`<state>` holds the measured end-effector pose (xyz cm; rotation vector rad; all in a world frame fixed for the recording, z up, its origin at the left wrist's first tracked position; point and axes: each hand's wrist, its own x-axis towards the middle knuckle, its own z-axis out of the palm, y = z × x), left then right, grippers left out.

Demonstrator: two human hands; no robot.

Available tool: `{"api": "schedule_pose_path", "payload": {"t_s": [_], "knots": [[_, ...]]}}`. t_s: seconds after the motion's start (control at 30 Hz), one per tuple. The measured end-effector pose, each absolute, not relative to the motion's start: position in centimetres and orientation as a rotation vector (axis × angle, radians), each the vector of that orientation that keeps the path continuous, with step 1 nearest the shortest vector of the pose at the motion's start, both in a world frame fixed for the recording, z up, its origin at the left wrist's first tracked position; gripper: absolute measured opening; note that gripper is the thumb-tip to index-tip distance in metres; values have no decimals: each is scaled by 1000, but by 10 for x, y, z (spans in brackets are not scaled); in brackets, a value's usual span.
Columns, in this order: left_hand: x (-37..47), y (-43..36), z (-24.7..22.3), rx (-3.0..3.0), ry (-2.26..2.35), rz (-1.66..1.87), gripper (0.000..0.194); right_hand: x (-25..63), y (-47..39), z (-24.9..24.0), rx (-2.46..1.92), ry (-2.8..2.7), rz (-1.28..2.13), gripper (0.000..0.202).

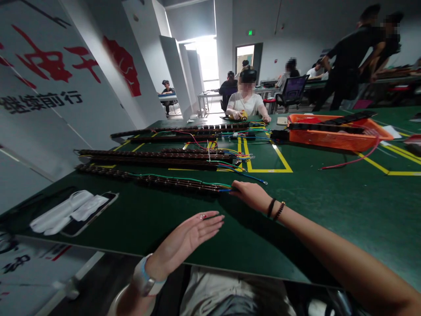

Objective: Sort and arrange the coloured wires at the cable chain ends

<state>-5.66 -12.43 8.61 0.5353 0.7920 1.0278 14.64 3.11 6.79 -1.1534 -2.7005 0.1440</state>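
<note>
My right hand [248, 193] has its fingers closed around the wire ends of the nearest wire harness [164, 181], a long dark bundle with a green and a blue wire. Above the table edge, my left hand [194, 235] is held flat with its fingers stretched out, touching nothing. Behind the nearest bundle lies a second group of dark harnesses [148, 157], its coloured wires ending in metal ring terminals at the right. My right fingers hide the tips of the wires they hold.
A phone [88, 215] and crumpled white tissue [62, 210] lie at the left. An orange basket [322, 142] holding dark harnesses stands at the back right. Yellow tape [269, 170] marks the green table [329, 202]. Opposite sits a person [246, 101] with a yellow tool.
</note>
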Motion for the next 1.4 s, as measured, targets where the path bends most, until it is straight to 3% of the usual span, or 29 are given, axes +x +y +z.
{"api": "schedule_pose_path", "payload": {"t_s": [0.1, 0.33, 0.5, 0.87, 1.1, 1.4], "knots": [[-41, -118, 91, 712, 797, 841, 34, 148, 38, 60, -1056, -2776, 306, 27], [-1, -76, 97, 915, 783, 565, 38, 151, 58, 57, -942, -2741, 752, 57], [27, -47, 83, 1017, 736, 403, 34, 157, 69, 49, -762, -2718, 910, 45], [26, -32, 63, 934, 707, 448, 27, 156, 69, 36, -803, -2511, 1028, 34], [16, -29, 51, 752, 608, 542, 21, 158, 78, 25, -643, -1761, 1580, 40], [14, -25, 43, 664, 569, 550, 27, 159, 80, 22, -561, -1610, 1680, 40]]}}
